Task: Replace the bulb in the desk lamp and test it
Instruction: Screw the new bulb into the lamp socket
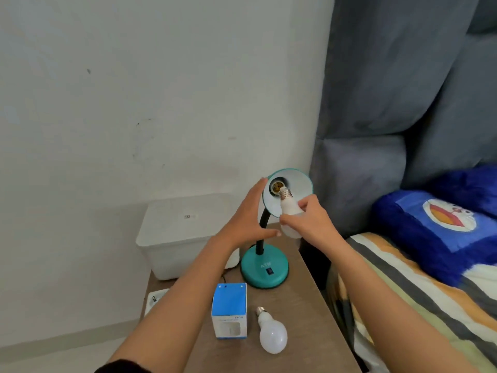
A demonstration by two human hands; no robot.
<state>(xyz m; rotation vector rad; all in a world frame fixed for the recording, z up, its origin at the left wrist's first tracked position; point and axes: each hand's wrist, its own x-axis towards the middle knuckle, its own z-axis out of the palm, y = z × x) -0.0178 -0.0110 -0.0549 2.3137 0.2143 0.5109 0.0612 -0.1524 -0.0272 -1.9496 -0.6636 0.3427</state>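
Note:
A teal desk lamp stands on the wooden bedside table, its round base (265, 270) near the back edge and its shade (295, 184) tilted up toward me. The socket (276, 186) inside the shade is bare. My right hand (309, 222) grips a white bulb (289, 211) whose metal screw cap sits just at the socket's mouth. My left hand (247, 219) is spread open against the shade's left rim and the black neck. A second white bulb (271, 335) lies on the table in front.
A blue and white bulb box (230, 310) stands left of the loose bulb. A white lidded bin (185, 235) sits behind the lamp on the left. A bed with a striped sheet (419, 300), a blue pillow (435, 232) and a grey padded headboard borders the table on the right.

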